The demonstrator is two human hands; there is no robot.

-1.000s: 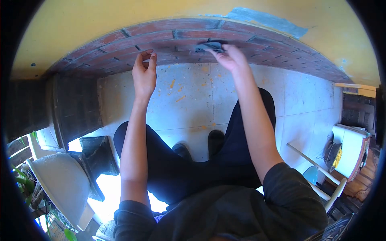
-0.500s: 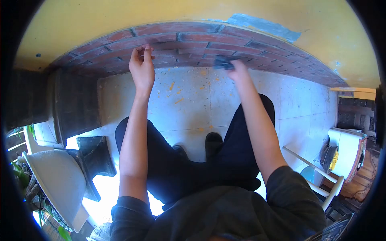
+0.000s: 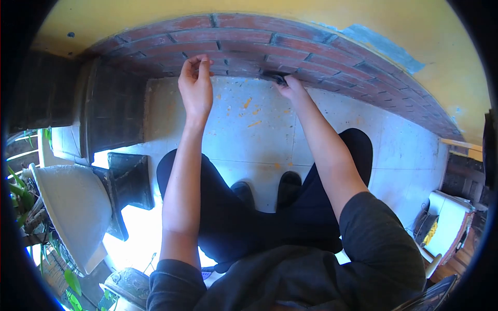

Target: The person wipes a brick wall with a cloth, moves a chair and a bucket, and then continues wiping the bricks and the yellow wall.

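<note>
My right hand point(image 3: 291, 88) is closed on a small dark object point(image 3: 276, 78), held against the foot of the red brick wall point(image 3: 244, 35), close to where it meets the floor. Its kind does not show, as the hand covers much of it. My left hand point(image 3: 197, 88) is raised in front of the bricks to the left, thumb and curled fingers drawn together; whatever they may hold is hidden. Yellow flakes point(image 3: 247, 102) lie scattered on the pale tiled floor point(image 3: 249, 137) below the hands.
Above the bricks the yellow wall point(image 3: 249, 7) has a bare grey patch point(image 3: 385, 46). Dark wooden furniture point(image 3: 113, 109) stands at left, near a white planter point(image 3: 75, 207) with plants. At right are a white cabinet point(image 3: 448, 215) and part of a chair point(image 3: 432, 265).
The view has shifted, so the wall and floor sit differently. My right hand has moved left and closer to the base of the bricks with the dark object. My left hand keeps its curled shape.
</note>
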